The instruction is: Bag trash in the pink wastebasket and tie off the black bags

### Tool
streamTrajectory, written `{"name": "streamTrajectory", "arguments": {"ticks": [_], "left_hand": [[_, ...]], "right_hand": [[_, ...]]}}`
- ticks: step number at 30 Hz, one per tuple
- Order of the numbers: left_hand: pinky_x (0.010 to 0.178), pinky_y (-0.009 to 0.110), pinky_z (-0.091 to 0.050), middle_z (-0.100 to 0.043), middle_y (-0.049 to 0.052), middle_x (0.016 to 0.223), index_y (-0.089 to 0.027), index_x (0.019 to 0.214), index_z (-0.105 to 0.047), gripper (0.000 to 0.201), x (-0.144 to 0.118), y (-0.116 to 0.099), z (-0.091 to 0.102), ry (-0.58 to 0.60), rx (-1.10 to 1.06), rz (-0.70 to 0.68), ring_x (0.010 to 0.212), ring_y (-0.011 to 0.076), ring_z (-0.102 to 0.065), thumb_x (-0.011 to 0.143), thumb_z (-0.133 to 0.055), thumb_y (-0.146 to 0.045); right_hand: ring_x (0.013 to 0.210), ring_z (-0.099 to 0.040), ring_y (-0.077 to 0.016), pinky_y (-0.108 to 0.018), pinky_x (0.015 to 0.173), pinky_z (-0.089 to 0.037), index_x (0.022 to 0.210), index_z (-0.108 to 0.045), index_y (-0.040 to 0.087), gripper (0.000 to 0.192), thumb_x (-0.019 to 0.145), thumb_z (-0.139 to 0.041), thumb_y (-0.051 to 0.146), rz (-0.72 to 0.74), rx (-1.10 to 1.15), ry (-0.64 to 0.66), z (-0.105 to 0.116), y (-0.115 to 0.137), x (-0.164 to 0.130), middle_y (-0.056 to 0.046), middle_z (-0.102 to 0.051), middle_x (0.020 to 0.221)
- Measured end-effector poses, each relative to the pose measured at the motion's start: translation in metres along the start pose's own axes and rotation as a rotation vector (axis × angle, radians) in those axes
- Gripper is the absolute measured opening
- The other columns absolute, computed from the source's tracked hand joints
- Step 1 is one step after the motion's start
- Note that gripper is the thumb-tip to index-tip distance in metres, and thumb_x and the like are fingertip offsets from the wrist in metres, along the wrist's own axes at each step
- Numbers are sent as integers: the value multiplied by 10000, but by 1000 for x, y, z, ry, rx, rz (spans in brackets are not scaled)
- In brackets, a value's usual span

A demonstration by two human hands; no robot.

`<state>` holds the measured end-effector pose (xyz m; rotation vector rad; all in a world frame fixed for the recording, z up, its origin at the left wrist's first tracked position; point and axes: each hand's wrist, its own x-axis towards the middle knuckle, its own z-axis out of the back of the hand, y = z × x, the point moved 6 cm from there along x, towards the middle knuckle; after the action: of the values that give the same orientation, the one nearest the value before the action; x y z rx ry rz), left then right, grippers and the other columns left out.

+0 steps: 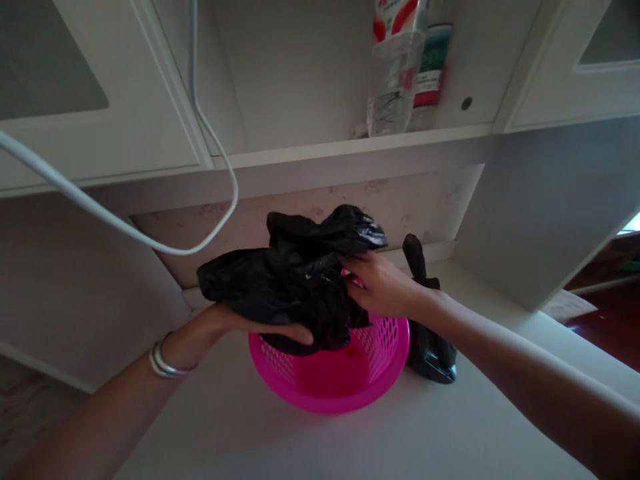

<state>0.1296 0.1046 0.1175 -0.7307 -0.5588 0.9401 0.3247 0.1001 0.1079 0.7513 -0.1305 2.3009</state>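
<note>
A crumpled black plastic bag [295, 280] is held up above a bright pink plastic basket [330, 403] with perforated sides. My left hand [265, 327] supports the bag from below on the left, its thumb lying across the front and its other fingers hidden behind the plastic. On the right, my right hand [377, 283] grips the bag with bent fingers near the basket's back rim. The basket stands on a white surface, and its visible floor is bare pink. Just right of it lies a second black plastic bag [435, 353].
An open cabinet shelf [320, 153] overhangs the back, holding a clear plastic bottle [395, 87] and a green and red package [433, 67]. A white cable [170, 250] loops down at the left. Upright panels [545, 207] bound the white surface [280, 440].
</note>
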Motion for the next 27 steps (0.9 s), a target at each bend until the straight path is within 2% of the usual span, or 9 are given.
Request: {"name": "streamTrajectory", "arguments": {"ticks": [2,5,7,9,11,14,20,24,27], "left_hand": [[1243,396,-353,-839,-45,1117,-296,858,-810,463,-11,20,15,142,51,35,1334,284,-660,438,-951,-164],[1126,369,-464,-851,-34,918,-259,755,-797,328,-37,54,50,201,26,182,1218,274,-732,463,-945,-243],[1053,375,-511,-850,6,998,-214,829,-807,411,-52,65,67,234,-92,150,1246,286,-710,500,-950,-415],[1048,407,-513,-822,51,1176,-190,1020,-804,656,-58,72,79,165,-226,74,1301,296,-669,620,-842,-708],[1035,431,-537,-804,79,1234,-203,1144,-777,814,-56,80,85,3,-288,77,1260,295,-692,766,-588,-899],[940,397,-609,-843,95,1051,-219,1025,-796,722,-44,82,71,-126,-159,152,1078,299,-766,868,-502,-860],[847,328,-618,-823,31,900,-214,889,-763,355,-17,31,13,-3,224,-63,916,265,-758,956,-545,-486],[981,366,-577,-823,50,1083,-216,1002,-761,238,-4,28,2,-67,326,-204,1029,270,-740,924,-577,-346],[1076,429,-526,-807,83,1170,-221,1039,-771,228,-4,41,8,-128,431,-233,1120,301,-711,895,-611,-296]], "right_hand": [[1109,-715,-297,-436,965,-588,1162,-719,103,287,941,-537,119,62,71,116,-6,4,-4,-183,-739,1194],[1067,-748,-271,-408,945,-602,1154,-743,136,257,995,-541,134,124,110,227,-10,7,-8,-151,-770,1170],[1021,-762,-265,-388,909,-611,1087,-758,142,226,1003,-548,132,142,105,243,-10,6,-9,-137,-789,1101],[1020,-767,-255,-372,906,-612,1064,-764,153,234,1011,-538,127,158,100,214,-6,2,-10,-125,-795,1095],[998,-774,-238,-347,879,-615,1038,-775,178,260,1027,-518,140,170,83,154,2,-4,-11,-102,-803,1079],[869,-780,-214,-308,756,-604,1004,-785,211,282,1058,-508,214,157,28,78,15,-16,-16,-67,-811,983],[867,-763,-250,-360,751,-590,983,-781,213,360,1076,-474,376,94,-149,47,36,-24,-31,-91,-806,975],[735,-716,-196,-305,676,-551,908,-769,220,366,1080,-484,374,33,7,146,37,-9,-37,-57,-776,845],[756,-715,-174,-278,701,-547,942,-779,244,332,1067,-528,423,11,118,197,35,1,-50,-27,-779,839]]}}
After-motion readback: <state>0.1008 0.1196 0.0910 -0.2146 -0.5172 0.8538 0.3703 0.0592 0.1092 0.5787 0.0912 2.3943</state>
